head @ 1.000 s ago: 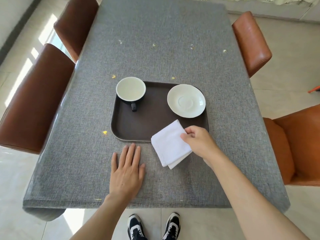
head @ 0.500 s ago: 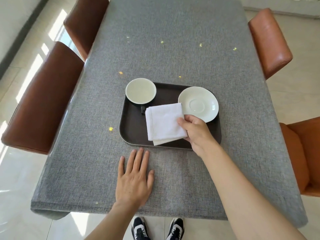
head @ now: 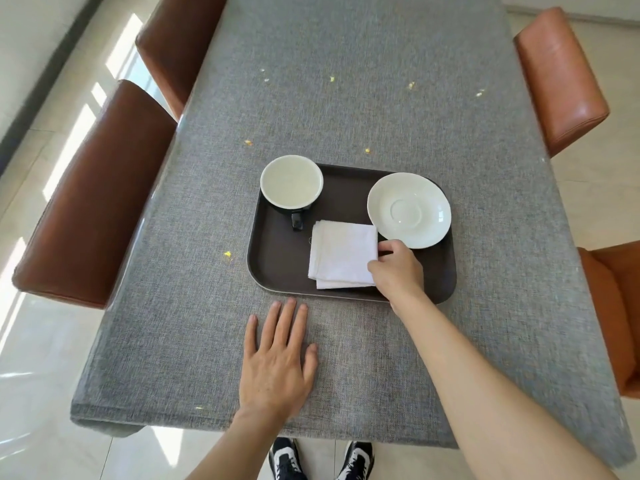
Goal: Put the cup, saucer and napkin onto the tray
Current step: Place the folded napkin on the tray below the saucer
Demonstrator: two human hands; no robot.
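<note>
The napkin [head: 343, 254] has come off the table [head: 346, 98] onto the tray [head: 273, 258] — between cup [head: 291, 181] and saucer [head: 408, 209] — my right hand [head: 396, 271] fingers still pinching its edge, left hand [head: 277, 362] flat and empty, so I judge only release remains.

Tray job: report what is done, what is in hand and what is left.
Done: the cup and saucer sit on the tray, and the napkin lies flat between them. In hand: the right hand has its fingers at the napkin's right edge; whether they grip it is unclear. The left hand rests flat on the table. Left: only letting go.
</note>
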